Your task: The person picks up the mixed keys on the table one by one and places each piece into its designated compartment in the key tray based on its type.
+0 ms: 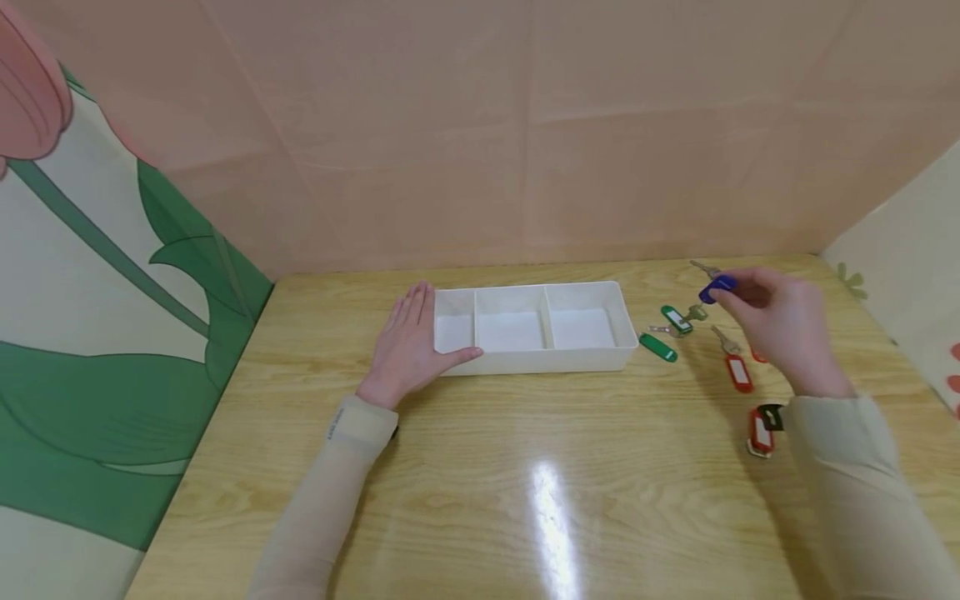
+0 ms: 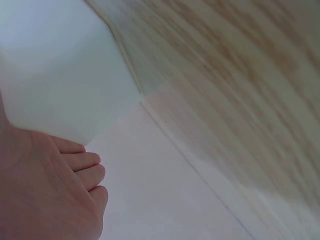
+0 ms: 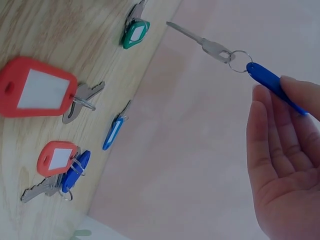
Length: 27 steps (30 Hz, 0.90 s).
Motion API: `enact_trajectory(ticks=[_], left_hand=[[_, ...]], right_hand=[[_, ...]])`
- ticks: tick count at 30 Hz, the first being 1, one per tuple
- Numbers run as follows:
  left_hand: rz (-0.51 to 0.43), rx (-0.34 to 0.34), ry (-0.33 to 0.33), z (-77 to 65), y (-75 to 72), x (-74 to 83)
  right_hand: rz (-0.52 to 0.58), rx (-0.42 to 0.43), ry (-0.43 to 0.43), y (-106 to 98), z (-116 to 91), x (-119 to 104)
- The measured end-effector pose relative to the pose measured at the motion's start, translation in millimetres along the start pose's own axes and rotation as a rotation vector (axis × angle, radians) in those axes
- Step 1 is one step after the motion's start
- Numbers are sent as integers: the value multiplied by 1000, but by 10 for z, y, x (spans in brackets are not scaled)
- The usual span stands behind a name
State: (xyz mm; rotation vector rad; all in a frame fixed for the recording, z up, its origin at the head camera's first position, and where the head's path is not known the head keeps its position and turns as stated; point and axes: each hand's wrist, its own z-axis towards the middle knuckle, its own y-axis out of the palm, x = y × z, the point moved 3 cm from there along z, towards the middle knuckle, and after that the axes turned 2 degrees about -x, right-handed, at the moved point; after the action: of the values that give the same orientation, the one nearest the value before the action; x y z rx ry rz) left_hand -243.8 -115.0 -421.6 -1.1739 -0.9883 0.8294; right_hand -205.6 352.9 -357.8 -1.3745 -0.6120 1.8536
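My left hand (image 1: pixel 408 346) lies along the left end of a white tray (image 1: pixel 540 361) with three compartments. Its fingers stretch straight beside the end wall, while the thumb rests on the front rim. In the left wrist view, that palm (image 2: pixel 45 185) is against the white wall. Off the tray's right end, my right hand (image 1: pixel 787 321) is raised, pinching a blue key tag (image 1: pixel 717 288) between thumb and fingers. From the tag a silver key (image 3: pixel 215 49) hangs on a ring, clear in the right wrist view.
Two green key tags (image 1: pixel 658 347) lie right of the tray. Nearer the right arm are a red tag with a key (image 1: pixel 738 372) and another red tag (image 1: pixel 761 432) by the cuff. Further red and blue tags (image 3: pixel 114 132) lie around. A pink-covered wall (image 1: pixel 525 167) stands behind the table.
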Motion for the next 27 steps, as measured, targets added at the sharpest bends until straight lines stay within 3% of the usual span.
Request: enact_trajectory(ticks=[27], left_hand=[[-4,-31,-4,13,13,6]], right_hand=[[26,48,-72,39,-9,-216]])
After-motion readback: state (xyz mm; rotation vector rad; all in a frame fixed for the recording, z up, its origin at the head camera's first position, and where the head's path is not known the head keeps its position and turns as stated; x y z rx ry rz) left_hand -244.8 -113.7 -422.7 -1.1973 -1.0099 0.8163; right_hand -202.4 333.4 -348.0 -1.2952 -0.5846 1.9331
